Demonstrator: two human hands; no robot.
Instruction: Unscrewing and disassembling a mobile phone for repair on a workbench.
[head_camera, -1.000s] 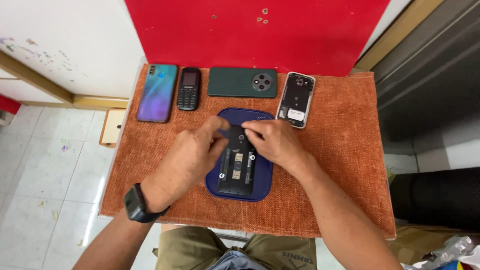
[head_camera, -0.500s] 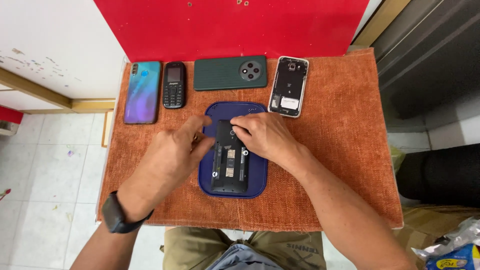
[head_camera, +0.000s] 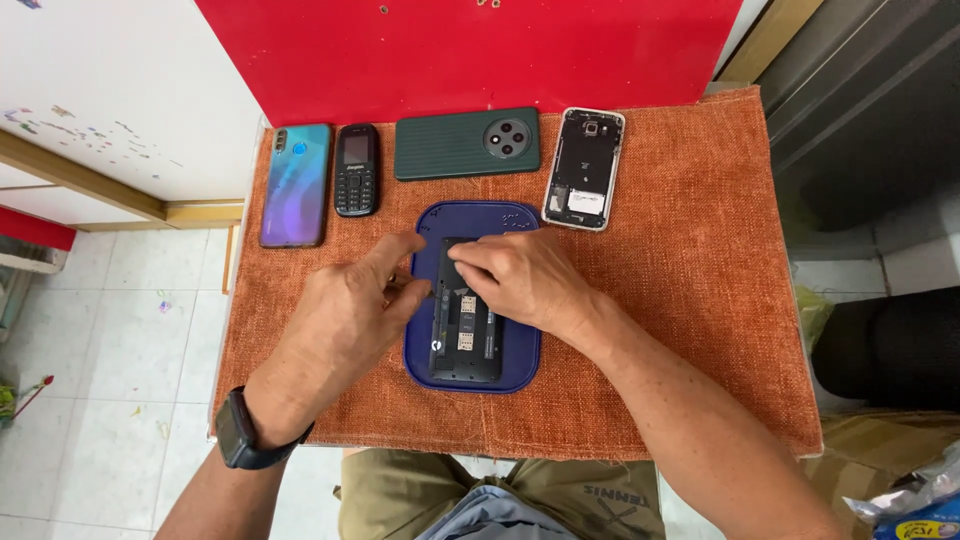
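A black phone with its back cover off (head_camera: 464, 340) lies lengthwise on a dark blue mat (head_camera: 520, 362) in the middle of the orange cloth. My right hand (head_camera: 520, 280) rests on the phone's upper end, fingertips pressing near its top left corner. My left hand (head_camera: 350, 315) sits just left of the phone, forefinger stretched toward the mat's upper edge, thumb and fingers touching the phone's left side. A dark watch is on my left wrist. The phone's upper part is hidden under my right hand.
Along the far edge of the orange cloth (head_camera: 700, 300) lie a blue-purple smartphone (head_camera: 296, 184), a small black keypad phone (head_camera: 356, 170), a dark green phone with a round camera (head_camera: 467, 143) and an opened white-framed phone (head_camera: 584, 168). A red board (head_camera: 470, 50) stands behind.
The view has shifted slightly. My right hand has slid a little along the phone's top end and my left forefinger has stretched out; both hands stay at the phone.
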